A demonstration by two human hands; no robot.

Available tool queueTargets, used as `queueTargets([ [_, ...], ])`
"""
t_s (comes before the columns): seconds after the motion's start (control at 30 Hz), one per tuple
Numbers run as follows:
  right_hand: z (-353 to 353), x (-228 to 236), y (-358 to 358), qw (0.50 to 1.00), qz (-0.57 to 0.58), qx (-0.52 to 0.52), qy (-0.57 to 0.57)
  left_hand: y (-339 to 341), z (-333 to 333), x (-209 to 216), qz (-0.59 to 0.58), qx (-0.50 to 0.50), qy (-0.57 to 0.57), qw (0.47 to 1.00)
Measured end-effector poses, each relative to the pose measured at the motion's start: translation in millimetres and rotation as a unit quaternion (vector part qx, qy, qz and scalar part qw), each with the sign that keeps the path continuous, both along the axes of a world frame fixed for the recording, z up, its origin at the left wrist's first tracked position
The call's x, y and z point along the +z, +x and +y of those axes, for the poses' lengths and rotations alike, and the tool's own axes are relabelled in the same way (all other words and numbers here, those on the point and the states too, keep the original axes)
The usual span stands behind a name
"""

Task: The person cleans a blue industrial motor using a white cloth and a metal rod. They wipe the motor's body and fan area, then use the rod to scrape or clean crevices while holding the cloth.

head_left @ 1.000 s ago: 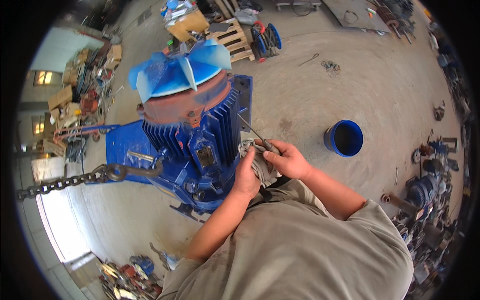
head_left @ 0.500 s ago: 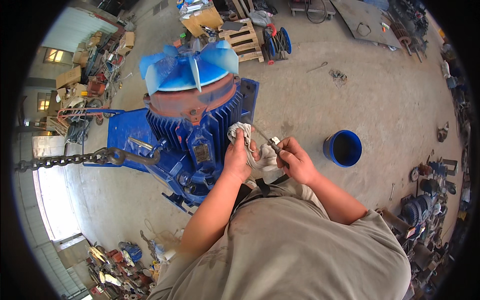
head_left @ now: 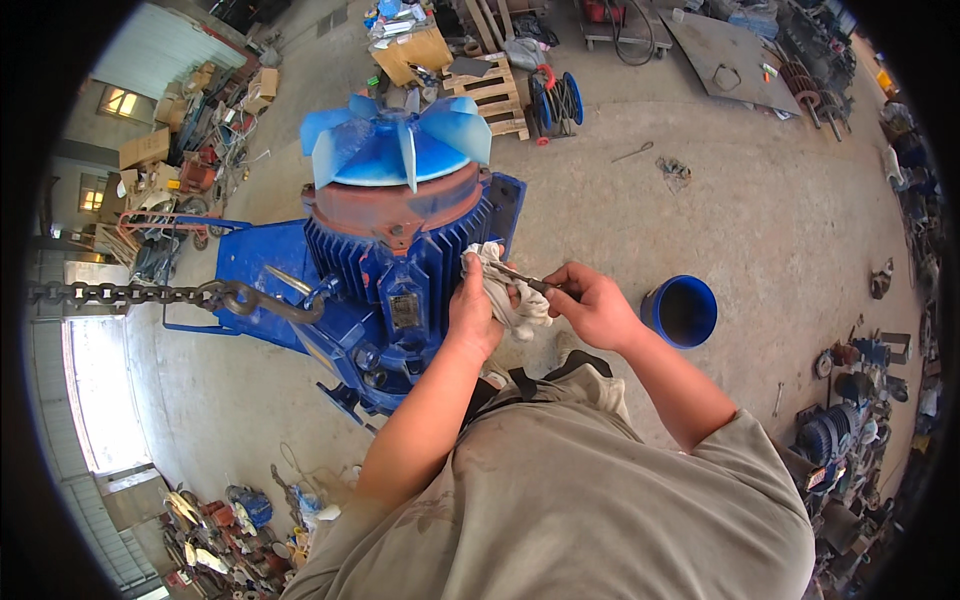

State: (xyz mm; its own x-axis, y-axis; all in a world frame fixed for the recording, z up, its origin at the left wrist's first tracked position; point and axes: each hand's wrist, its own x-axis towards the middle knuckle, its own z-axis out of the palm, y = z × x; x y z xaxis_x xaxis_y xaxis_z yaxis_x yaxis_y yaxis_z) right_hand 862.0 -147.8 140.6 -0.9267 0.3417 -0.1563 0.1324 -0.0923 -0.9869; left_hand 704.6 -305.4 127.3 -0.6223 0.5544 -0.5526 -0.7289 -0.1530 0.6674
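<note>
My left hand (head_left: 474,312) is closed round a bunched whitish rag (head_left: 518,311), whose loose folds hang toward my right hand. In my right hand (head_left: 592,308) is a slim screwdriver (head_left: 537,285) with a dark handle and a thin shaft. The shaft points left and lies against the rag by my left fingers; its tip is hidden. Just left of my hands stands a large blue electric motor (head_left: 405,300) with cooling fins, a reddish upper rim and a pale blue fan (head_left: 400,150) on top.
A blue bucket (head_left: 681,311) stands on the floor to the right. A heavy chain with a hook (head_left: 240,298) reaches the motor from the left. Beyond are a wooden pallet (head_left: 490,98) and a cable reel (head_left: 556,104). Motor parts (head_left: 835,430) crowd the right side.
My right hand has turned and moved closer to my left, bringing the screwdriver's shaft onto the rag. The rag is more bunched together. The whole view has shifted slightly.
</note>
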Motion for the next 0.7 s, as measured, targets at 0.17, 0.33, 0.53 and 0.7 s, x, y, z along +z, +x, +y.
queueTargets([
  [0.17,-21,-14,-4,0.999,-0.029,-0.036,-0.004,8,-3,-2,-0.007,-0.009,0.024,1.000],
  [0.33,-48,-30,-9,0.991,0.079,-0.094,-0.058,13,-1,1,0.046,0.004,0.034,0.998],
  [0.53,-61,-30,-18,0.989,0.012,-0.100,0.112,16,-5,1,0.052,0.042,0.014,0.998],
  [0.7,-59,-21,-3,0.987,0.026,-0.123,0.105,15,-3,2,0.015,0.076,-0.010,0.997],
])
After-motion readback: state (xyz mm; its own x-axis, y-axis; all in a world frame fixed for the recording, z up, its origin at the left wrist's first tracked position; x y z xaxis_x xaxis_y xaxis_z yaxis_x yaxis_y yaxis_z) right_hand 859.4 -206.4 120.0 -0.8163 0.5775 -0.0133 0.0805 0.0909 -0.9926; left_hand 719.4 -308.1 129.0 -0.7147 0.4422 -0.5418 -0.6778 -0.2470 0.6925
